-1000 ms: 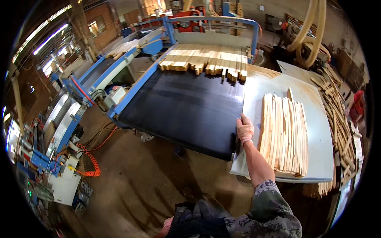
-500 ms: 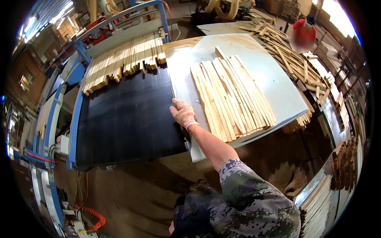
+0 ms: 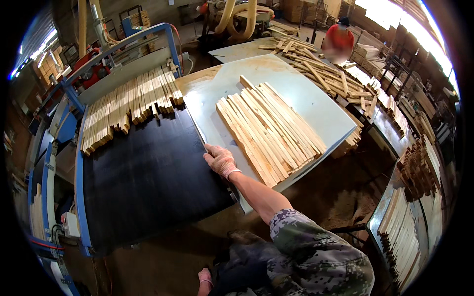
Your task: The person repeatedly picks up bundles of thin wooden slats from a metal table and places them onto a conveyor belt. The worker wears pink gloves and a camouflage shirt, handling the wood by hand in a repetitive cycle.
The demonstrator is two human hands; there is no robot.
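Note:
My right hand (image 3: 220,160), in a pale pinkish work glove, is at the left edge of a light metal-topped table (image 3: 301,79). Its fingers curl over that edge, beside a black conveyor belt (image 3: 148,182). Right of the hand, a flat batch of pale wooden strips (image 3: 271,130) lies side by side on the tabletop, one strip jutting out at the far end. More wooden strips (image 3: 131,106) stand in a close row across the far end of the belt. Low down by my body hangs my left hand (image 3: 205,276), gloved too; its fingers cannot be made out.
A blue machine frame (image 3: 173,49) spans the belt's far end. Loose wooden pieces (image 3: 321,74) are heaped beyond the table, near a person in red (image 3: 338,43). At the right, another bench (image 3: 377,222) carries stacked strips. Thick hoses (image 3: 242,22) hang at the back.
The view has shifted, so the table and belt sit lower and farther left. My right hand stays at the table edge. More of my left hand shows at the bottom.

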